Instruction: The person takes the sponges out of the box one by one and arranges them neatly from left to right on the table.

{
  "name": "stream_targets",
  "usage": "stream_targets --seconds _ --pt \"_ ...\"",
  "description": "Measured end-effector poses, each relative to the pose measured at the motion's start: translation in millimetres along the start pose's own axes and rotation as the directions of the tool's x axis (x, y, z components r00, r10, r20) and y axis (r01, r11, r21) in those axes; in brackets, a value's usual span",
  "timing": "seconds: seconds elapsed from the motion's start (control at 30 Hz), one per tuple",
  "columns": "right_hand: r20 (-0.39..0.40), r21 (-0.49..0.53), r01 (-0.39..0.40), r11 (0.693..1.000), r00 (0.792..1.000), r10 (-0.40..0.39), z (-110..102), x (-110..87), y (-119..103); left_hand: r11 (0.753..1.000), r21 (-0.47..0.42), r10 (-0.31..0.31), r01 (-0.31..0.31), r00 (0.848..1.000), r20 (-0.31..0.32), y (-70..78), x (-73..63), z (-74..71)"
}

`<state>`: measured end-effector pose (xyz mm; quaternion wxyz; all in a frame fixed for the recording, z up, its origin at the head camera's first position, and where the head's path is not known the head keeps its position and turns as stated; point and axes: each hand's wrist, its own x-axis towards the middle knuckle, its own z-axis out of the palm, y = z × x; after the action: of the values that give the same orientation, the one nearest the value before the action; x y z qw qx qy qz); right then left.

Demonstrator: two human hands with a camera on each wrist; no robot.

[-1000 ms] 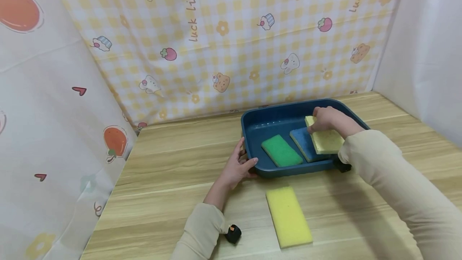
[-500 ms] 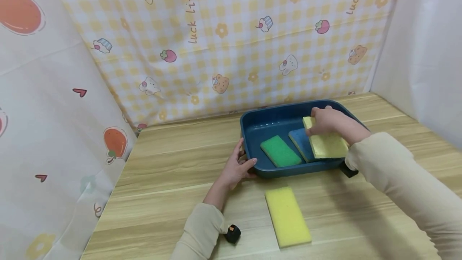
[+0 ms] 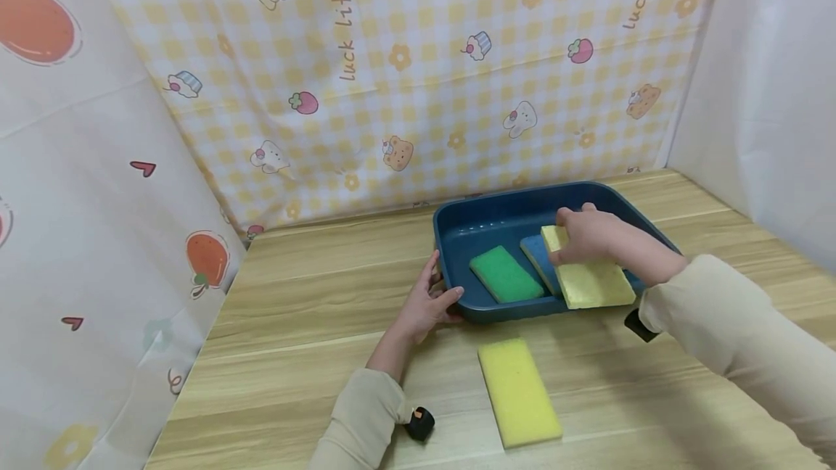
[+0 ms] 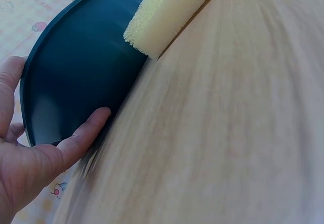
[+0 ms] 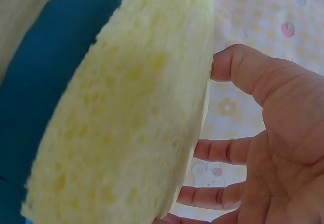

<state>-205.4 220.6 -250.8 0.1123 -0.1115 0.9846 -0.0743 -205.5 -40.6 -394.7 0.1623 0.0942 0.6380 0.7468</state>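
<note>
My right hand pinches a pale yellow sponge by its edges, thumb on one side and fingers on the other. In the right wrist view this sponge shows its porous face close up. It overlaps the near rim of a dark blue rectangular pan. Inside the pan lie a green-topped sponge and a blue-topped sponge, the latter partly covered by the held one. My left hand holds the pan's near left corner. In the left wrist view its thumb lies along the near wall.
Another yellow sponge lies flat on the wooden table, in front of the pan. A patterned cloth hangs directly behind the pan, with white cloth at the right side.
My right hand has drawn the pale yellow sponge toward the near side of the pan, so it now reaches past the near rim. My left hand stays at the corner.
</note>
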Motion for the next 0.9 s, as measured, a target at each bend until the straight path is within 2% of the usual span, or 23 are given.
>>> stream_targets --seconds 0.3,0.57,0.9 --pt "0.026 0.005 0.025 1.000 0.999 -0.025 8.5 -12.4 -10.5 1.000 -0.004 -0.002 0.002 1.000 -0.001 0.1 -0.1 -0.2" --pt "-0.006 0.009 0.046 0.999 0.999 -0.046 15.2 -24.4 -17.9 1.000 -0.018 0.003 -0.003 1.000 0.001 1.0 -1.7 0.6" --pt "-0.002 0.024 0.104 0.994 0.995 -0.104 19.0 -40.4 -25.6 1.000 -0.017 0.006 -0.006 1.000 0.004 3.4 -3.0 1.9"
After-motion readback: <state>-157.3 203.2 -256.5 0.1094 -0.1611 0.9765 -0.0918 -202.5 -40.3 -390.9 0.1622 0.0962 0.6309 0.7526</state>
